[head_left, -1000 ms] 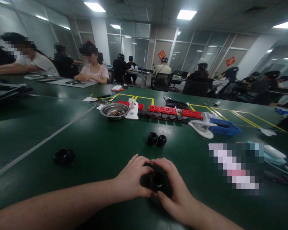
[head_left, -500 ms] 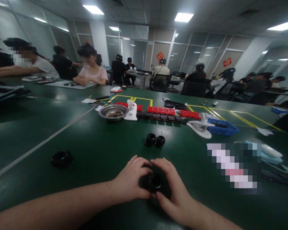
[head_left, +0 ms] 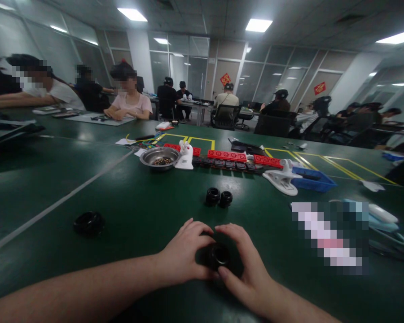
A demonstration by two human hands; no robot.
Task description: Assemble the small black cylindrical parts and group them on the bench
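Between my two hands sits a glossy black ring-shaped part (head_left: pixel 219 255), its round opening facing up and toward me. My left hand (head_left: pixel 186 251) curves round its left side, thumb and fingers bent. My right hand (head_left: pixel 246 264) cups the other side, with the thumb tip against the near edge. Its lower part is dark and partly hidden by my thumbs. Beyond my fingers, two similar black parts, a larger one (head_left: pixel 212 196) and a smaller one (head_left: pixel 226 198), stand side by side. Another wide black ring (head_left: pixel 89 223) lies to the left of my hands.
Across the green table (head_left: pixel 138 197) stand a metal bowl (head_left: pixel 148 165) of small pieces, a white clip (head_left: pixel 186 157), red strips (head_left: pixel 227 155), a larger white clamp (head_left: pixel 283 179) and a blue tray (head_left: pixel 318 183). A blurred-out object (head_left: pixel 326 235) lies right. Several people sit beyond.
My right fingertips have shifted very slightly to the right, away from the left ones. The black part between my hands has tilted or shifted a little; the rest stays put.
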